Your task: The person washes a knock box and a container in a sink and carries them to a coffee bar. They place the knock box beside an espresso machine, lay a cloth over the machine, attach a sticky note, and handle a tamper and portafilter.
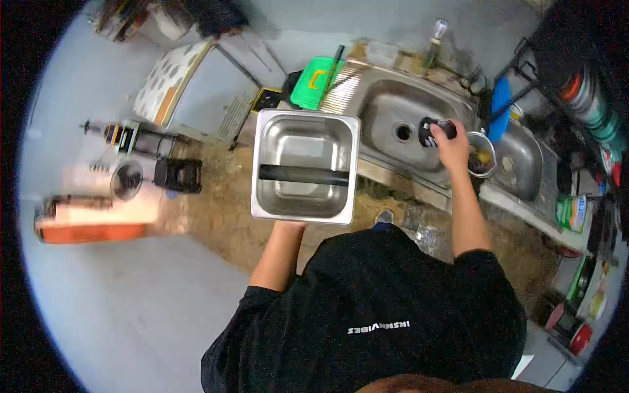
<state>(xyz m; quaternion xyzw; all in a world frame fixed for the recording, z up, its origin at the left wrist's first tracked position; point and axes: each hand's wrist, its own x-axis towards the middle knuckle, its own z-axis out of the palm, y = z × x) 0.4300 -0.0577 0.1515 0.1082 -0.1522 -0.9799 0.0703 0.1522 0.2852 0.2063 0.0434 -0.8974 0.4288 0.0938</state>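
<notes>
Closest is the black shirt, and past it the left hand is under a shiny metal box with a black bar across it, its fingers hidden, so I cannot tell their shape. Over the big sink, the right hand has its fingers wrapped round a small black thing. This step looks like holding both, and the next move seems to need a level box and tight grip.

Free room over the sink drain, metal pot just beside right hand.
</notes>
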